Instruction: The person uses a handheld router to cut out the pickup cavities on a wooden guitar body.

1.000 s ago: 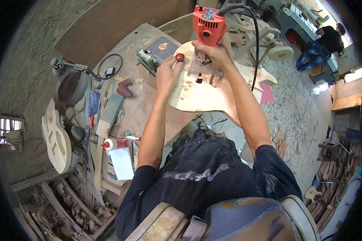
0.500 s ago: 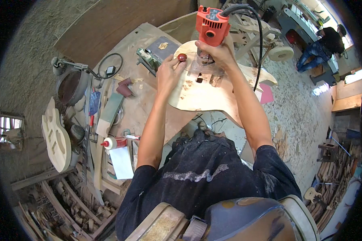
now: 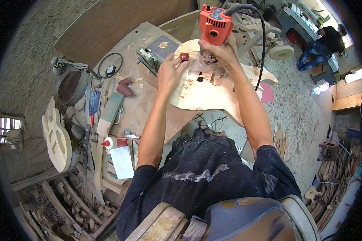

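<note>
A red trim router (image 3: 215, 25) stands upright on a pale wooden guitar body (image 3: 199, 99). My right hand (image 3: 224, 53) is wrapped round the router's lower housing. Beneath it, a clear base plate (image 3: 194, 66) extends leftward and carries a dark red ball knob (image 3: 184, 56). The fingers of my left hand (image 3: 169, 74) are closed about that knob. Cut openings and brown marks show in the wood beside the plate. The router's bit cannot be made out through the plate and my fingers. A thick black cable (image 3: 263, 48) loops down from the router's top past my right forearm.
On the workbench (image 3: 142, 114) to the left lie a glue bottle (image 3: 114, 143), white paper (image 3: 122, 162), rolled sandpaper (image 3: 125, 88) and a green bench tool (image 3: 147, 60). Another guitar body (image 3: 57, 140) leans at far left. A person (image 3: 323, 46) works at the far right.
The router, its base plate and knob have shifted slightly to the right over the guitar body. Both my hands moved with them, keeping their grip.
</note>
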